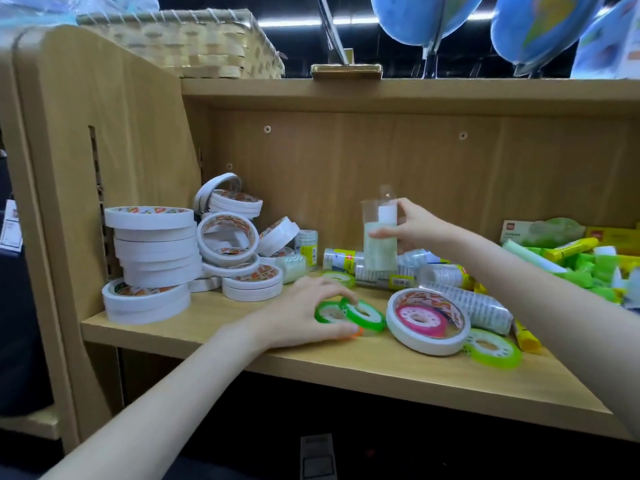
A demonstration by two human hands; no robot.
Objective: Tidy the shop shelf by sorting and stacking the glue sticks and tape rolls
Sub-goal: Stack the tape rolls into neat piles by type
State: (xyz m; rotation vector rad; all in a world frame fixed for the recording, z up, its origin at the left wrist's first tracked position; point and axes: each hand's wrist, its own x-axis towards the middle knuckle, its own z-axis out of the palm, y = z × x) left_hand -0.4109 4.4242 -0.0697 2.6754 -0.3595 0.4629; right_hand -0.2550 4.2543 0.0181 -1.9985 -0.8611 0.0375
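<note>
My left hand [304,311] grips a small stack of thin green tape rolls [349,315] on the wooden shelf board [242,344], with an orange roll peeking out beneath. My right hand [414,225] holds a clear tube pack of small tape rolls [379,237] upright above the shelf, blurred. White tape rolls [154,247] are stacked and heaped at the left. A large white roll with a pink roll inside [427,320] lies to the right, beside a pale green roll [491,348]. Glue sticks [571,249], yellow and green, pile up at the far right.
Several clear tube packs of tape [443,275] lie across the shelf's middle. A yellow glue stick [526,336] lies near the front edge. A wicker basket [194,43] and globes [540,26] stand on the shelf above. The side panel [104,133] closes off the left.
</note>
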